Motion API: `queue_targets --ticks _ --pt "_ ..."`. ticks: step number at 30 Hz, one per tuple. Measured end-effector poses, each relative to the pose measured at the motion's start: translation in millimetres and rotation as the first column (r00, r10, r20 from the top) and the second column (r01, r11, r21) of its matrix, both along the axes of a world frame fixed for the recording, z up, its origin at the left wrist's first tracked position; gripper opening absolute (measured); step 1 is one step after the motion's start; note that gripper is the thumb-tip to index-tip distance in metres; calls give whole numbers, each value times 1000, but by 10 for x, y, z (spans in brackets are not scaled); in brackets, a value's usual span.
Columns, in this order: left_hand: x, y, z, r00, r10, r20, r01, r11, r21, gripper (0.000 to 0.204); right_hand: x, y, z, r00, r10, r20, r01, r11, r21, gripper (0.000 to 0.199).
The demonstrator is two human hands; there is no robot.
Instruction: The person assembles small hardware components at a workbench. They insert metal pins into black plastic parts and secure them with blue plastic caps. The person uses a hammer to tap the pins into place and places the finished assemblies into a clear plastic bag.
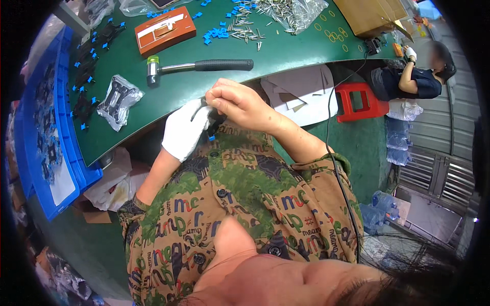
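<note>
At the table's near edge, my left hand (182, 131), in a white glove, is closed round a small black part (218, 122) with a blue piece (212, 137) showing below it. Most of that part is covered by my fingers. My bare right hand (242, 103) meets the left one, thumb and forefinger pinched together above the black part. Whatever sits in that pinch is too small or too hidden to make out. Beyond both hands lies a mallet (219, 65) with a black grip and a yellow-and-black head. A bagged black part (120, 102) lies to the left.
Black parts with blue tabs (84, 104) line the table's left side, beside a blue bin (71, 173). Farther back are an orange box (166, 33), blue pieces (215, 34), screws (247, 33), yellow rings (334, 35) and a carton (367, 18). A co-worker (421, 76) sits right, near a red stool (365, 104).
</note>
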State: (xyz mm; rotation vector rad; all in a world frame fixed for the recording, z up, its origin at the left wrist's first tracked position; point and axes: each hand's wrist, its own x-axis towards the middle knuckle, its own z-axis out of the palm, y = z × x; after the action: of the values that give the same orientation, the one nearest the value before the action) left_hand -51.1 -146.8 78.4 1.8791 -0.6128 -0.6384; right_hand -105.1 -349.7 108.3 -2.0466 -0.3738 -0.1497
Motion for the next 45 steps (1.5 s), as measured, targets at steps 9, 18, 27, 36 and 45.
queue_targets --ticks 9,18,27,36,45 --pt "-10 41 -116 943 -88 320 61 994 95 26 -54 201 -54 960 -119 252 185 949 -254 22" --pt "-29 260 -157 965 -214 -148 201 975 -100 30 -106 65 -267 963 68 262 44 916 -398 28" --pt "-44 257 -102 933 -244 -264 210 966 -150 31 -126 60 -345 909 94 406 93 903 -420 22" --pt "2 252 -205 904 -280 -322 229 955 -189 28 -172 111 -507 868 1 497 216 900 -380 20" --pt "-50 279 -312 891 -264 -370 196 957 -212 28 -221 184 -615 884 -65 464 240 913 -330 17"
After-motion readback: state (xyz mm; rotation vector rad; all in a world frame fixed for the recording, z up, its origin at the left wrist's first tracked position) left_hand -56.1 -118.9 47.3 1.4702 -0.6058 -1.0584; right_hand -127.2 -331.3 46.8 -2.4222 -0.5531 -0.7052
